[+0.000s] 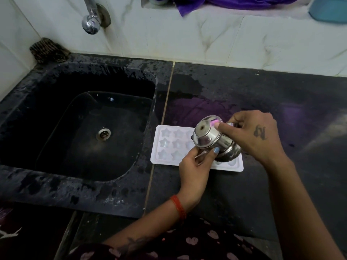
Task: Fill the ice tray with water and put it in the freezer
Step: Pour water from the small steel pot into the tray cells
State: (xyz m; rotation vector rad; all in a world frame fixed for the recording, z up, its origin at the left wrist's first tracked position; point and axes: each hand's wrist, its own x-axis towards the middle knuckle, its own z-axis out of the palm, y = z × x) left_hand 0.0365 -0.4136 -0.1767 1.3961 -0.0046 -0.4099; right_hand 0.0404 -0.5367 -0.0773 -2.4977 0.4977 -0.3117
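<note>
Ice tray (169,145) flat on desk (262,102), at 10 o'clock beneath both hands, left hand (193,166) and right hand (257,136), clamped on tilted steel pot (210,136).

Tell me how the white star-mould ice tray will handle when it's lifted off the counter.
The ice tray looks like thin plastic, so it may flex. Its shallow star cells would likely spill if tilted. The counter looks wet, so it might slide.

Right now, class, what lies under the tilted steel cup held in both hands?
Under the steel cup lies the white ice tray on the black counter. Star-shaped cells show at its left; the cup and hands cover its middle and right cells.
</note>
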